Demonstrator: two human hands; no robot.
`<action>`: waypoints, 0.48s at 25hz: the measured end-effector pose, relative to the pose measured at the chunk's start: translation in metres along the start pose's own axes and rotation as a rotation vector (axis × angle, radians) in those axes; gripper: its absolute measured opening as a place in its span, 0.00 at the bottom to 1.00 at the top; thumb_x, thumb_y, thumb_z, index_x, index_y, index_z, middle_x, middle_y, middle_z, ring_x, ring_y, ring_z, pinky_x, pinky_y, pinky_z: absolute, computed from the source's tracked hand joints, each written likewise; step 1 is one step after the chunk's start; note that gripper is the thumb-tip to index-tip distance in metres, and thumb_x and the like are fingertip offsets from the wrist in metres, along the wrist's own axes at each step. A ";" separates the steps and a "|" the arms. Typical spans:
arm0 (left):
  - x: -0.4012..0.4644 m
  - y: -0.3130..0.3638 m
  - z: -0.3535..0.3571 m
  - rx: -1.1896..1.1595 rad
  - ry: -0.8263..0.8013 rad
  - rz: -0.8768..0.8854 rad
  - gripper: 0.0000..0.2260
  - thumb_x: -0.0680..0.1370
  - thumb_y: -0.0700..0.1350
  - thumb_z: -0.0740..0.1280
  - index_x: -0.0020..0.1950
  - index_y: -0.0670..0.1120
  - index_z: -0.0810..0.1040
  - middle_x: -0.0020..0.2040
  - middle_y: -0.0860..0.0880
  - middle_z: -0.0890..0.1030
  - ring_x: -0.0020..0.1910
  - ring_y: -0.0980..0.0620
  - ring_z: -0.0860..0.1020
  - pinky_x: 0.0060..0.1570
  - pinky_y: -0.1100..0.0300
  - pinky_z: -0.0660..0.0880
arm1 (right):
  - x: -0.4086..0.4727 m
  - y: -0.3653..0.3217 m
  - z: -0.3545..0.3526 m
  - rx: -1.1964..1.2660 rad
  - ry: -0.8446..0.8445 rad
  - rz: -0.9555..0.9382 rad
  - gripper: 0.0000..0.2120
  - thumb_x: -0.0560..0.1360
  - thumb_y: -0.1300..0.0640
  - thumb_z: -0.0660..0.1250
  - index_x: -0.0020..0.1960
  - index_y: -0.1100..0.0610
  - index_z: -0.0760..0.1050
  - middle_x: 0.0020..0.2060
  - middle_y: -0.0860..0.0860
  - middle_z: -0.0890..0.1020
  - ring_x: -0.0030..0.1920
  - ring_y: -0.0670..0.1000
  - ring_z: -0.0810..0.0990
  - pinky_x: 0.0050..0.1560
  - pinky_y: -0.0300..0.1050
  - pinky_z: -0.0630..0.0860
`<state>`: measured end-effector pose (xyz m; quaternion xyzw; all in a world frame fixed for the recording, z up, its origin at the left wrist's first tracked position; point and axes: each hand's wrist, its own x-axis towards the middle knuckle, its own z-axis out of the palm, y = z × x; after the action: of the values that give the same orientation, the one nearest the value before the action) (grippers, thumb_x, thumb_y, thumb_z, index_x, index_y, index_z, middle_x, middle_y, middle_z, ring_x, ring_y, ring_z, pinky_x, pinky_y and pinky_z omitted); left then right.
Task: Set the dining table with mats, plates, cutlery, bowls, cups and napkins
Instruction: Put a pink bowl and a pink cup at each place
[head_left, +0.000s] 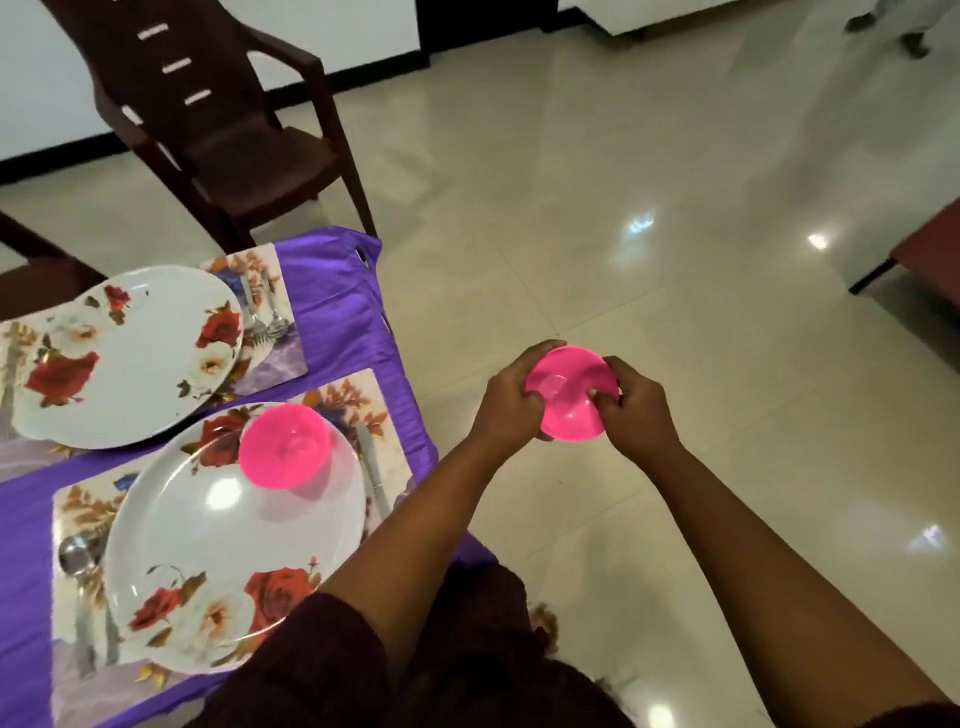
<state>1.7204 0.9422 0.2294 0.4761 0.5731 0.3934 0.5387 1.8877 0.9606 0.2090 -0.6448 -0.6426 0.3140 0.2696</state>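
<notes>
Held bowl: pink bowl (571, 395), over the floor (675, 208), right of the table edge (395, 364).
Left hand (511, 397): fingers curled round its left rim.
Right hand (631, 410): fingertips pinch its right rim.
Second bowl (284, 446): on the near plate (218, 540), left of the held bowl.
Knife (371, 473): right of the near plate.

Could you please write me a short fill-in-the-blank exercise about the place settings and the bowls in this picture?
1. Both the left hand and the right hand hold a ____ bowl above the floor.
2. A second pink bowl sits on the ____ plate.
3. The far plate has ____ bowl on it.
4. The tablecloth is ____.

Missing words: pink; near; no; purple
</notes>
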 end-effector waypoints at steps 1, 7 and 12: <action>0.010 0.002 0.004 -0.001 0.030 -0.006 0.33 0.69 0.27 0.54 0.65 0.57 0.74 0.66 0.49 0.72 0.60 0.40 0.72 0.32 0.49 0.82 | 0.012 0.003 -0.003 0.000 -0.034 -0.019 0.18 0.73 0.69 0.63 0.61 0.58 0.77 0.43 0.51 0.80 0.44 0.54 0.78 0.45 0.40 0.70; 0.086 0.002 0.011 0.098 0.322 -0.071 0.26 0.78 0.32 0.52 0.68 0.55 0.72 0.59 0.47 0.74 0.47 0.40 0.78 0.29 0.48 0.81 | 0.123 0.003 -0.001 -0.118 -0.267 -0.217 0.16 0.73 0.65 0.60 0.60 0.58 0.75 0.43 0.55 0.81 0.42 0.59 0.77 0.40 0.44 0.69; 0.188 0.025 0.004 0.026 0.459 -0.186 0.25 0.79 0.33 0.51 0.68 0.55 0.70 0.59 0.49 0.72 0.43 0.43 0.77 0.28 0.48 0.81 | 0.250 -0.018 -0.002 -0.476 -0.361 -0.368 0.15 0.77 0.61 0.60 0.63 0.58 0.70 0.44 0.60 0.80 0.38 0.60 0.73 0.35 0.47 0.67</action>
<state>1.7336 1.1298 0.2075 0.3264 0.7268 0.4325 0.4222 1.8712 1.2109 0.2093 -0.4970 -0.8406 0.2105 0.0460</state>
